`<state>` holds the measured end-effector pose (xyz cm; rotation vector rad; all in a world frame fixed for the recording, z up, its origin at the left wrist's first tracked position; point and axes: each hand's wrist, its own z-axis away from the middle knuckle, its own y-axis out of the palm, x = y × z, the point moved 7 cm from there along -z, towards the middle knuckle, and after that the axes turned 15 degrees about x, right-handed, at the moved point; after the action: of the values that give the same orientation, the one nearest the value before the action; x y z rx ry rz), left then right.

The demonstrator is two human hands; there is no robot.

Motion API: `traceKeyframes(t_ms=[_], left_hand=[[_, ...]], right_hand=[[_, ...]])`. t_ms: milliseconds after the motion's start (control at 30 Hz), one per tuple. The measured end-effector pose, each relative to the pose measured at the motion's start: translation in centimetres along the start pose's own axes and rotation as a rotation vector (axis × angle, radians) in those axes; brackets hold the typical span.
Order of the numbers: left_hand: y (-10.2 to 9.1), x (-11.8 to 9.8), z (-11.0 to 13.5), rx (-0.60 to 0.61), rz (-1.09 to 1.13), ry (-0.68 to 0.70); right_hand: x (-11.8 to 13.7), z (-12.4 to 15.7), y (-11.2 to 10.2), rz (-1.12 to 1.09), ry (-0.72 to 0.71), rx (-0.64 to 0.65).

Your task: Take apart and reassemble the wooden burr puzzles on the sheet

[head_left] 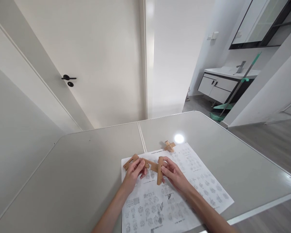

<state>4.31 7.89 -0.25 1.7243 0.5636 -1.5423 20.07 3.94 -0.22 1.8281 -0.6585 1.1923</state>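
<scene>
My left hand [135, 170] pinches a notched flat wooden puzzle piece [149, 163] near its left end. Another wooden piece with a slot [131, 161] shows just beyond my left fingers; whether it lies on the paper or touches the hand I cannot tell. In my right hand [173, 173], between thumb and fingers, is an upright wooden bar [160, 171]. The notched piece's right end meets this bar; whether they interlock is hidden. Under both hands lies a printed sheet [165, 207] with rows of small puzzle drawings. Some joined wooden pieces [169, 146] sit at the sheet's top edge.
The folding table [75, 181] has a seam [142, 137] across it and a pale raised rim. Behind it stands a closed door with a black handle [69, 77]. To the right are a washbasin cabinet [217, 85] and a green dustpan [223, 106] on the floor.
</scene>
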Motion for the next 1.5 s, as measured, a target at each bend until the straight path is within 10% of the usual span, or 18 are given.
traceKeyframes(t_ms=[467,833,1500], left_hand=[[-2.1,-0.3,0.3,-0.181,0.012,0.048],[0.4,-2.3,0.2,-0.066,-1.104,0.063],[-0.2,-2.3,0.6,-0.163,-1.460,0.055]], right_hand=[[-0.1,0.6,-0.7,-0.057,0.055,-0.065],[-0.9,0.3,-0.3,0.683,0.139,-0.169],[-2.1,0.2,0.9,1.216,0.140,-0.143]])
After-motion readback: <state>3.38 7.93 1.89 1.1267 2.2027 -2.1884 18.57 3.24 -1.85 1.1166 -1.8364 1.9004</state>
